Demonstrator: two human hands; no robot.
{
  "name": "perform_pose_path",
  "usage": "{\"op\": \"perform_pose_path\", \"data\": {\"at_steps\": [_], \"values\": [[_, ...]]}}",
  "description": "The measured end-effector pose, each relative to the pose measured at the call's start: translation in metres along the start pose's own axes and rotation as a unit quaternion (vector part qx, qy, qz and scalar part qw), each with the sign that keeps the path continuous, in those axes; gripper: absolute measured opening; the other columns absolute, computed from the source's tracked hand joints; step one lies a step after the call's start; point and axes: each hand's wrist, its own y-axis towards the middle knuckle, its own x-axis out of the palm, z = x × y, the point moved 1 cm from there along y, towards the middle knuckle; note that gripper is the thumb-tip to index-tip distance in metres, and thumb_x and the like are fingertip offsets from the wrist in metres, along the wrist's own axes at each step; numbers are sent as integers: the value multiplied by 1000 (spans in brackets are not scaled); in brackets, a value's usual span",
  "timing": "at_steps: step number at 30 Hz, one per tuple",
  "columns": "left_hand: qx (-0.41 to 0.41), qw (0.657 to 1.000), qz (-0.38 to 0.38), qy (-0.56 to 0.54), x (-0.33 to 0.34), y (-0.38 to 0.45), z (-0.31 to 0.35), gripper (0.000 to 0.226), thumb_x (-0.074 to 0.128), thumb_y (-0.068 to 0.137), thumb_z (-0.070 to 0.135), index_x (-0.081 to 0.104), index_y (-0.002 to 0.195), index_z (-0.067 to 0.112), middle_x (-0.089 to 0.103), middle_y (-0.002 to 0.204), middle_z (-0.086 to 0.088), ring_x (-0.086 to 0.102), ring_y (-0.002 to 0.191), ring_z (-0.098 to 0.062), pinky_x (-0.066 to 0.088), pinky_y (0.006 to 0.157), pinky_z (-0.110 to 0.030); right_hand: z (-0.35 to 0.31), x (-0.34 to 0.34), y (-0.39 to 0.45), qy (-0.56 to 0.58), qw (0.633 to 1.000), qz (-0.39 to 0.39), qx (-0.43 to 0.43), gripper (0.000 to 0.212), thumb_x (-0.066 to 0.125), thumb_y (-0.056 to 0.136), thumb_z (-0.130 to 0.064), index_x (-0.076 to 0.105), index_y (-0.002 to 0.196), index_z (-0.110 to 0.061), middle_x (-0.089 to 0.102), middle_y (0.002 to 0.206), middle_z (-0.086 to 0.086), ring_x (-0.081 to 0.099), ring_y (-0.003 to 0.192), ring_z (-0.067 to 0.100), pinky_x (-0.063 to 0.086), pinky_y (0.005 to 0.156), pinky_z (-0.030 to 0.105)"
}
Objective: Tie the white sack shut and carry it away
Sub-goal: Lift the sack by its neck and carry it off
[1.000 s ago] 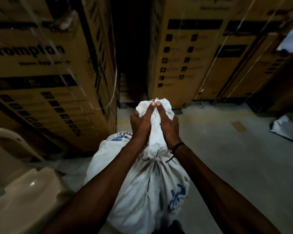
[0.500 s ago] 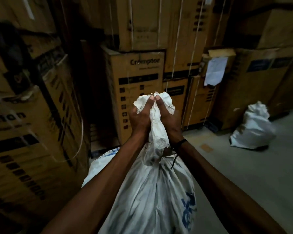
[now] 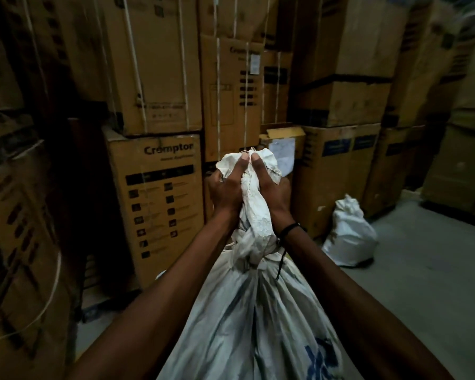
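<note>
A full white sack point(image 3: 247, 319) with blue print hangs in front of me, its bunched neck gathered above a tied waist. My left hand point(image 3: 226, 190) grips the left side of the neck. My right hand point(image 3: 272, 190), with a black band at the wrist, grips the right side. Both thumbs press against the crumpled top of the cloth. The sack's bottom is out of view below the frame.
Stacked brown cardboard boxes point(image 3: 159, 204) bound with white straps wall in the left and the back. A second tied white sack point(image 3: 350, 234) sits on the grey floor point(image 3: 428, 270) at the right, against the boxes.
My view has swung right and upward while both hands keep the same grip on the sack's neck. The second sack and the floor at the right have come into view.
</note>
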Motion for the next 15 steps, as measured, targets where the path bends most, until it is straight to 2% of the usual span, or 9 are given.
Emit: {"op": "perform_pose_path", "data": {"at_steps": [3,6,12,15], "values": [[-8,1000,-25,-11,48,1,-23,19,81,86,30,81,97,14,82,98,-5,80,93,-21,64,74,-32,-7,-44,28,-19,999,35,-9,43,78,79,-67,83,83,-25,84,83,-2,78,78,6,63,80,40],[-26,997,-59,-32,96,2,-51,23,83,82,34,82,95,15,82,98,-7,79,94,-25,64,80,-40,-7,-92,54,-29,998,59,-13,51,77,75,-73,83,88,-24,84,86,2,81,90,18,65,86,47],[-37,991,-112,-57,196,1,-120,19,82,82,30,81,92,14,82,95,-7,79,90,-24,63,74,-35,0,-191,103,-56,989,133,-42,45,77,73,-75,83,84,-32,84,83,-8,81,83,9,65,75,37],[-72,985,-138,-71,249,2,-159,21,80,86,27,81,97,10,82,96,-9,79,94,-27,64,83,-42,6,-240,134,-63,983,166,-47,41,78,73,-74,83,80,-34,83,80,-11,79,78,2,62,71,29]]}}
